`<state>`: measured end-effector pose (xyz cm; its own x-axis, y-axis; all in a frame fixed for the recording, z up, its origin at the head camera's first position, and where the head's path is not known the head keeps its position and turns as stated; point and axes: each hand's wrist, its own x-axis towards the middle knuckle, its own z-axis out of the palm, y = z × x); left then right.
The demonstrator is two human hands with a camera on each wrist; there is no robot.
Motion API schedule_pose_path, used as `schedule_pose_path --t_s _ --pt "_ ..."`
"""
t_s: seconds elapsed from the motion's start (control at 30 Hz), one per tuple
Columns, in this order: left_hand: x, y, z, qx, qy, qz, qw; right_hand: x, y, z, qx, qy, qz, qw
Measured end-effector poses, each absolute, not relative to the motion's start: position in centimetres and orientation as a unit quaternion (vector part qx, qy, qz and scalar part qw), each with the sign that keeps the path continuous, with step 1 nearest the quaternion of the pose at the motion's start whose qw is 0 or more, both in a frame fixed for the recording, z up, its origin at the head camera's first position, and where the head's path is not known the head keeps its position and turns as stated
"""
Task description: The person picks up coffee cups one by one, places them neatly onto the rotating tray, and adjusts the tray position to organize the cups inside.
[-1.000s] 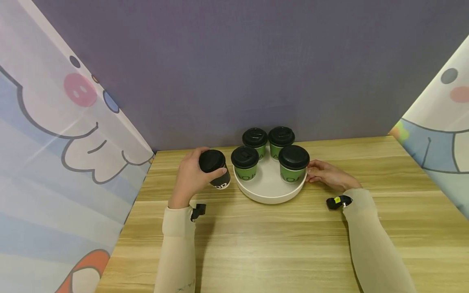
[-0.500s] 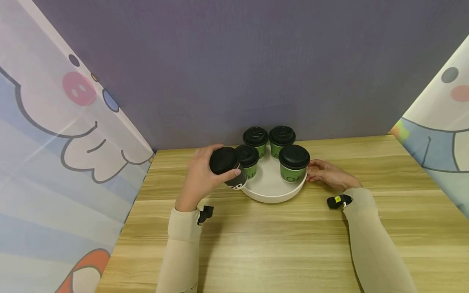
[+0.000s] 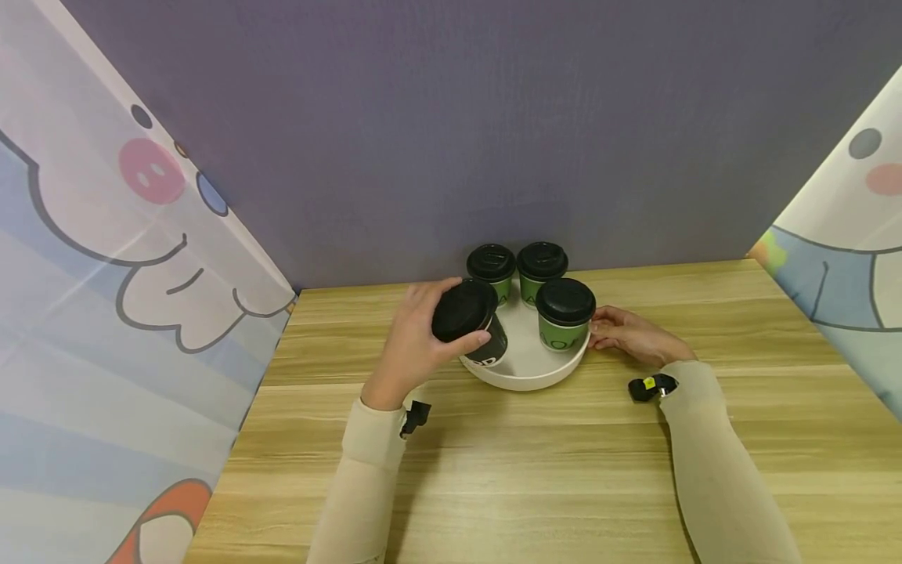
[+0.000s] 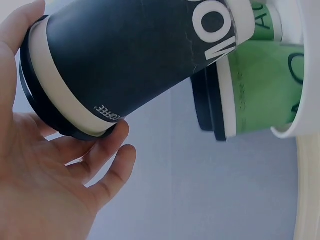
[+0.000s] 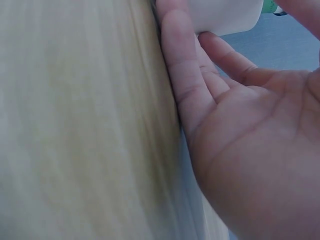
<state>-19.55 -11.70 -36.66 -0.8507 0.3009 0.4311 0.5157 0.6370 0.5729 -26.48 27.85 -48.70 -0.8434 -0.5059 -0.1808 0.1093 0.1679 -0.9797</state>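
Note:
My left hand (image 3: 416, 345) grips a black paper coffee cup (image 3: 496, 345) around its black lid. The cup is tilted and overlaps the left part of a round white tray (image 3: 521, 383). In the left wrist view, the black cup's base (image 4: 243, 22) is close to a green coffee cup (image 4: 265, 90) inside the tray's wall. Another green cup (image 3: 561, 335) with a black lid stands at the tray's front right. My right hand (image 3: 634, 337) rests on the table, fingertips touching the tray's right side; its fingers (image 5: 182, 65) lie nearly straight along the wood in the right wrist view.
Two more lidded green cups, one at the back left (image 3: 491, 266) and one at the back right (image 3: 543, 266), stand on the tray near the grey panel (image 3: 437, 141). Cartoon-printed sheets flank the wooden table (image 3: 521, 470) on both sides.
My left hand has carried the black cup rightward from beside the tray to over its left part, now covering the front-left green cup in the head view. My right hand has stayed put.

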Motion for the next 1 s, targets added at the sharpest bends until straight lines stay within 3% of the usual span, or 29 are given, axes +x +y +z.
schedule_pose_path --t_s 0.5,1.0 --pt "-19.4 -8.0 -38.2 -0.274 -0.914 -0.267 0.131 -26.3 27.8 -48.4 -0.138 0.728 -0.624 0.248" --pt "-19.4 -5.7 -40.2 -0.307 -0.926 -0.159 0.149 -26.4 27.9 -48.4 -0.140 0.738 -0.613 0.246"
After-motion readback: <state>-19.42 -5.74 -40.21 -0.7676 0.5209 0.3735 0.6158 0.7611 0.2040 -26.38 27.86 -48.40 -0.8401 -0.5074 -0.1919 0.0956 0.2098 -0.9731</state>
